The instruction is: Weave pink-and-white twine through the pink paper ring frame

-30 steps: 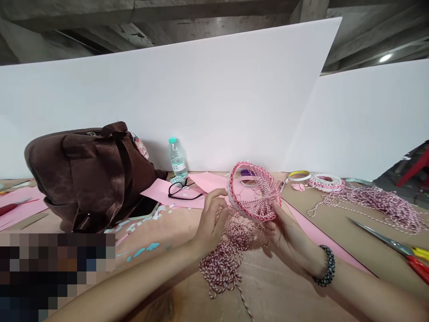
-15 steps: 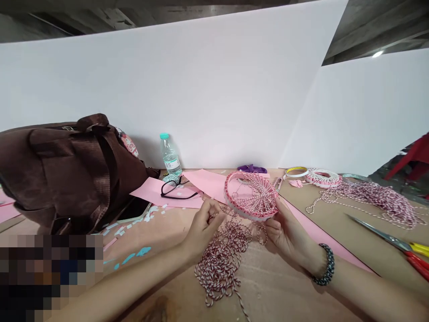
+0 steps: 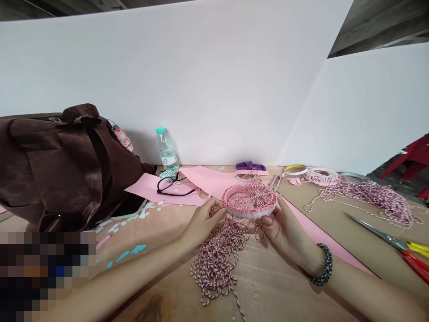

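A round pink-and-white hoop (image 3: 248,213), with red-and-white cord strung across it like spokes, is held above the table. My right hand (image 3: 284,230) grips its right side, thumb up along the rim and fingers curled underneath. At the hoop's left edge, my left hand (image 3: 206,220) is closed in a pinch on a strand of red-and-white cord; its fingertips partly hide the strand. Below both hands lies a loose tangled heap of the same cord (image 3: 217,264), one end trailing toward the front edge.
Scissors (image 3: 378,230) and another cord pile (image 3: 385,201) lie right on brown board, near a second strung hoop (image 3: 322,176) and a tape roll (image 3: 295,170). Left are a brown bag (image 3: 60,165), a bottle (image 3: 167,154), glasses (image 3: 176,193) and pink paper (image 3: 140,188).
The hoop has tipped from a raised slant to nearly level and sunk a little. My left hand has come up to its left edge. My right hand keeps its grip.
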`<act>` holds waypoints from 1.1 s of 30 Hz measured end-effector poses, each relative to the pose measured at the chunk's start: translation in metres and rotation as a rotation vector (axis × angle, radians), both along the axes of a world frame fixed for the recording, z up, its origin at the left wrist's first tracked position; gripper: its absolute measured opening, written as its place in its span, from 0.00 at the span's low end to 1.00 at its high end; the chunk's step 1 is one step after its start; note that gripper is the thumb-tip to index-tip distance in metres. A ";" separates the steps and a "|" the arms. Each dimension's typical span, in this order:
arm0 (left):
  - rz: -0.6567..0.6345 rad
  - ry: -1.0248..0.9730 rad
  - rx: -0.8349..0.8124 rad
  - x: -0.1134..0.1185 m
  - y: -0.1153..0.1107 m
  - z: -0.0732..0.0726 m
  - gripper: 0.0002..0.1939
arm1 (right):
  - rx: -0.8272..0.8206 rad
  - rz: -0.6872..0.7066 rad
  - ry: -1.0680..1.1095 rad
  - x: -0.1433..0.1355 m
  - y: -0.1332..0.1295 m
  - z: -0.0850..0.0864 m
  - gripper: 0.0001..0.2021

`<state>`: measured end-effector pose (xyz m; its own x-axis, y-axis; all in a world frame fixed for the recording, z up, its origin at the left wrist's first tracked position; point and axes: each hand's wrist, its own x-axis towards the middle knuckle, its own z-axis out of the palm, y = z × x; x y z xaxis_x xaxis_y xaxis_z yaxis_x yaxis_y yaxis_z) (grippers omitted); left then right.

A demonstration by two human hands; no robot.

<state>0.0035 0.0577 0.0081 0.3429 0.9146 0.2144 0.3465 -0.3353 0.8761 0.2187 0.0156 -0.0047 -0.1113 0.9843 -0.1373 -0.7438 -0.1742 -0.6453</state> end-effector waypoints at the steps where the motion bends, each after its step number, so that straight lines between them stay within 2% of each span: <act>1: 0.006 0.004 0.001 0.000 0.000 0.000 0.10 | -0.015 0.005 -0.024 0.001 0.000 -0.001 0.17; 6: 0.031 0.090 0.032 0.002 -0.003 0.005 0.09 | -0.040 -0.088 -0.023 0.002 0.002 -0.005 0.14; 8: 0.034 0.161 0.049 0.001 -0.006 0.006 0.10 | -0.027 -0.084 -0.038 0.002 0.002 -0.005 0.14; 13: -0.005 0.316 0.220 -0.002 -0.007 0.004 0.10 | -0.026 -0.105 -0.052 0.002 0.002 -0.003 0.13; 19: 0.004 0.094 0.340 -0.005 -0.009 0.008 0.10 | 0.034 -0.197 -0.133 0.002 -0.004 0.008 0.11; 22: -0.091 -0.052 0.403 -0.006 -0.015 0.010 0.10 | 0.071 -0.252 -0.223 0.004 -0.005 0.013 0.16; 24: -0.181 -0.110 0.325 -0.006 -0.019 0.011 0.13 | 0.063 -0.336 -0.370 0.006 -0.005 0.014 0.22; 27: -0.273 -0.148 0.116 -0.004 -0.021 0.010 0.16 | 0.116 -0.431 -0.715 0.010 -0.003 0.011 0.28; 30: -0.277 -0.289 -0.090 0.000 -0.017 0.006 0.15 | 0.380 -0.439 -1.086 0.015 -0.001 0.007 0.27; 33: -0.288 -0.430 -0.251 0.003 -0.008 -0.001 0.14 | 0.793 -0.450 -1.535 0.018 0.000 0.004 0.19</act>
<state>0.0069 0.0498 0.0073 0.5155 0.8382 0.1780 -0.1333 -0.1267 0.9829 0.2363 0.0152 -0.0003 -0.0828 0.7755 0.6259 0.6480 0.5191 -0.5574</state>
